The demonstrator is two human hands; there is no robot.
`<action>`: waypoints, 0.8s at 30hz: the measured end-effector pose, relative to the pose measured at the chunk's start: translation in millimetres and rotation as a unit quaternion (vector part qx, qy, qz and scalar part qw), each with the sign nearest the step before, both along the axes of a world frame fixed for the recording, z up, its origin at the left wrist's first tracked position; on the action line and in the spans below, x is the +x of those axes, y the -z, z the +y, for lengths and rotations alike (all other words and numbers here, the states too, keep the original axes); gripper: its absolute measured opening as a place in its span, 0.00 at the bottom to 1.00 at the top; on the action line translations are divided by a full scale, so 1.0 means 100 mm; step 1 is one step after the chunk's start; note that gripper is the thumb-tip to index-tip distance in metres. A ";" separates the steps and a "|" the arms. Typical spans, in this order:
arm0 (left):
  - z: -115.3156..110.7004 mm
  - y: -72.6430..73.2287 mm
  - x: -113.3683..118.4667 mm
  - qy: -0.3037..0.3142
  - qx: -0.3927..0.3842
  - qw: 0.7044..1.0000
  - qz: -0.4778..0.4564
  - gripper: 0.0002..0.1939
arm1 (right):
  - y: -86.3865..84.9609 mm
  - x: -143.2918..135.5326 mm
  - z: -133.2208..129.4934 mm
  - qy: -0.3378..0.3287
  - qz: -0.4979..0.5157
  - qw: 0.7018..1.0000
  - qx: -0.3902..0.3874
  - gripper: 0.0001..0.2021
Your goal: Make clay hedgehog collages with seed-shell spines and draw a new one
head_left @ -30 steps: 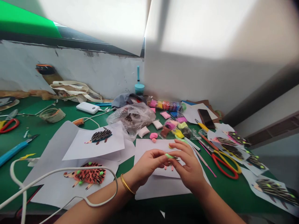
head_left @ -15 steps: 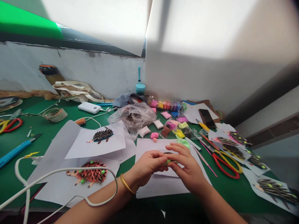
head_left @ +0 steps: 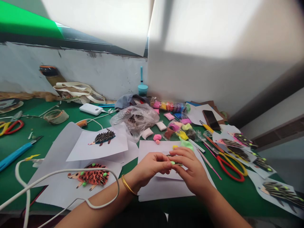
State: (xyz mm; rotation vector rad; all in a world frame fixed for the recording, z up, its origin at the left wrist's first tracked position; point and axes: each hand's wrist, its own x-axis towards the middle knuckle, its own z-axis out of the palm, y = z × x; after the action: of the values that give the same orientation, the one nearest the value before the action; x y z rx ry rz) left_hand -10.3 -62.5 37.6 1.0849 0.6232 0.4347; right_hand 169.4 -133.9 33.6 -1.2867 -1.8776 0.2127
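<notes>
My left hand [head_left: 155, 164], with a gold bangle at the wrist, is closed in a pinch at a small ball of light green clay [head_left: 173, 162]. From the other side, the thumb and a bent finger of my right hand [head_left: 190, 167] close on the same clay; its upper fingers stretch forward. Beneath both hands, on white paper [head_left: 152, 190], lies a dark seed-covered piece, mostly hidden. A bit of yellow clay [head_left: 175, 147] shows beyond my right fingertips. Pink clay lumps [head_left: 157, 137] sit at the paper's top edge, and a flattened light green clay piece [head_left: 186, 144] is behind my right hand.
Left are a black seed hedgehog [head_left: 104, 136], a red hedgehog [head_left: 95, 175] and a white cable [head_left: 59, 172] crossing over my left forearm. Scissors [head_left: 230, 164], a phone [head_left: 211, 119] and more hedgehogs [head_left: 277, 190] lie right. Clay packets [head_left: 161, 126] and a seed bag [head_left: 135, 118] lie behind.
My hands have shifted slightly, and the green clay shows more clearly between the fingertips. The yellow clay bit has come into view beyond my right fingers.
</notes>
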 end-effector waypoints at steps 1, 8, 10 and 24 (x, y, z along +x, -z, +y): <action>0.00 0.00 0.01 0.002 -0.001 1.000 0.002 0.14 | 0.00 0.00 0.00 -0.002 0.002 1.000 0.004 0.08; 0.05 0.00 0.01 0.007 -0.004 1.000 0.008 0.14 | -0.05 -0.03 -0.01 0.001 0.010 1.000 -0.012 0.06; 0.05 0.02 0.00 0.009 -0.006 1.000 0.011 0.15 | -0.06 -0.02 -0.02 -0.003 0.007 1.000 -0.026 0.06; 0.04 0.02 0.00 -0.009 -0.065 0.998 -0.012 0.09 | -0.03 0.00 -0.05 0.102 0.082 0.991 0.013 0.05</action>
State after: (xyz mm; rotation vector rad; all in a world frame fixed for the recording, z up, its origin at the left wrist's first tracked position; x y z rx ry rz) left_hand -10.3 -58.0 35.5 0.9491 0.6317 0.4172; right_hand 169.0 -138.4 36.9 -1.3891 -1.5950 0.1784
